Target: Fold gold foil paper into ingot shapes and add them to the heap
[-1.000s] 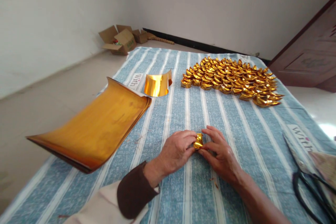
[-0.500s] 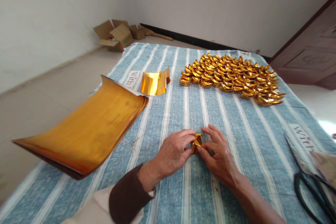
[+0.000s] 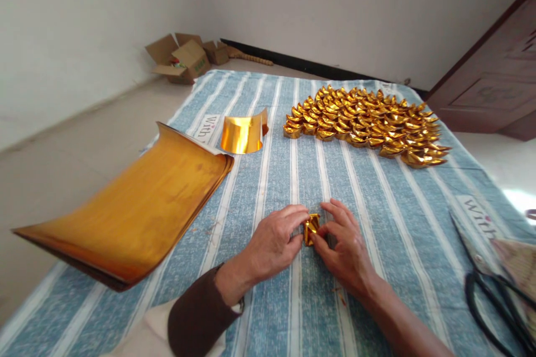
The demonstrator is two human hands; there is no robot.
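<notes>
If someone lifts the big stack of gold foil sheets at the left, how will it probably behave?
The stack of gold foil sheets would likely flop: its corners already curl up off the striped cloth. It looks light, being thin sheets. The glossy faces suggest that sheets may slide apart, so supporting it from beneath seems wise.

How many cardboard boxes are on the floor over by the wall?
2. The bigger open box sits on the floor near the left wall, flaps spread. The smaller box sits just right of it, by the back wall. More could be hidden behind them.
</notes>
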